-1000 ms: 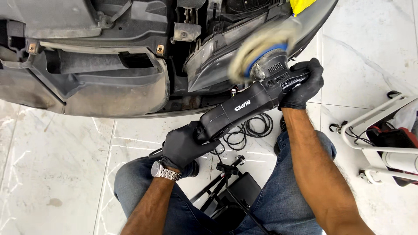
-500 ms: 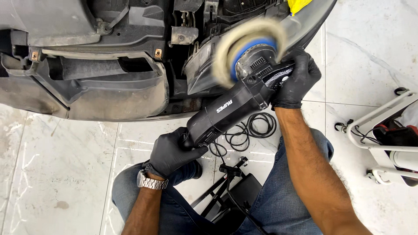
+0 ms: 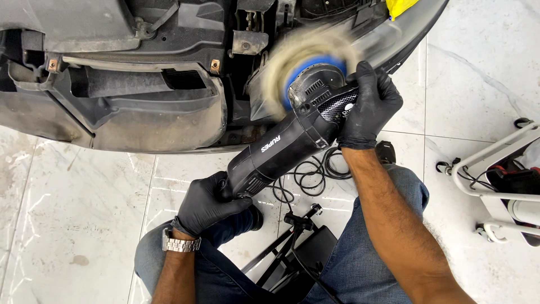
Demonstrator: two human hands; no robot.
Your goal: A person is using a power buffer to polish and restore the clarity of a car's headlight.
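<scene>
I hold a black rotary polisher (image 3: 281, 152) with both hands, each in a black glove. My left hand (image 3: 209, 202) grips the rear handle, and a metal watch sits on that wrist. My right hand (image 3: 368, 107) clasps the polisher's head. Its spinning wool pad (image 3: 306, 65), blurred, with a blue backing plate, presses against the headlight (image 3: 371, 39) of a car front whose bumper is stripped off.
The grey inner bumper structure (image 3: 140, 107) spans the top left. A coiled black cable (image 3: 315, 174) and a black tripod stand (image 3: 292, 247) lie on the marble floor between my knees. A white wheeled cart (image 3: 500, 186) stands at the right. Yellow tape (image 3: 400, 5) marks the car's edge.
The polisher has shifted left and slightly down across the headlight, and both hands moved with it. The view has also moved a little.
</scene>
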